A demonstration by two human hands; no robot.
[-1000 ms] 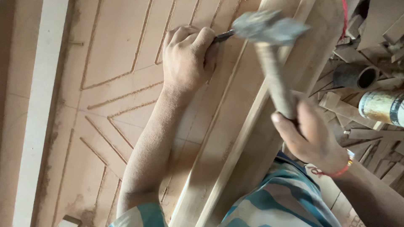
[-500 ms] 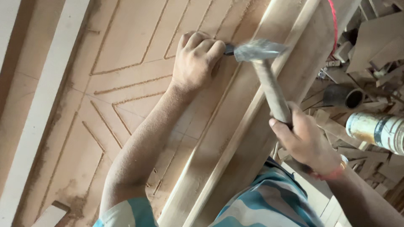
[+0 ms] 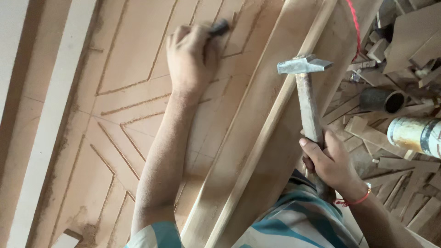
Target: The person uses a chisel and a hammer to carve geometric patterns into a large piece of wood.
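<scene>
Chisel (image 3: 219, 28) mostly hidden in the left hand (image 3: 190, 57); its tip blurred

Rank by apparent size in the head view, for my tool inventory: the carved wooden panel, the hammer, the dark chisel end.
1. Grooved tan wooden panel, largest.
2. Wooden-handled steel hammer in the right hand.
3. Dark chisel end protruding from the left hand; mostly hidden.

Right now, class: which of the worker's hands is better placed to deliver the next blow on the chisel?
The right hand, probably: it grips the hammer, raised clear of the chisel. The left hand is wrapped round the chisel, steadying it on the grooved wooden panel.
</scene>
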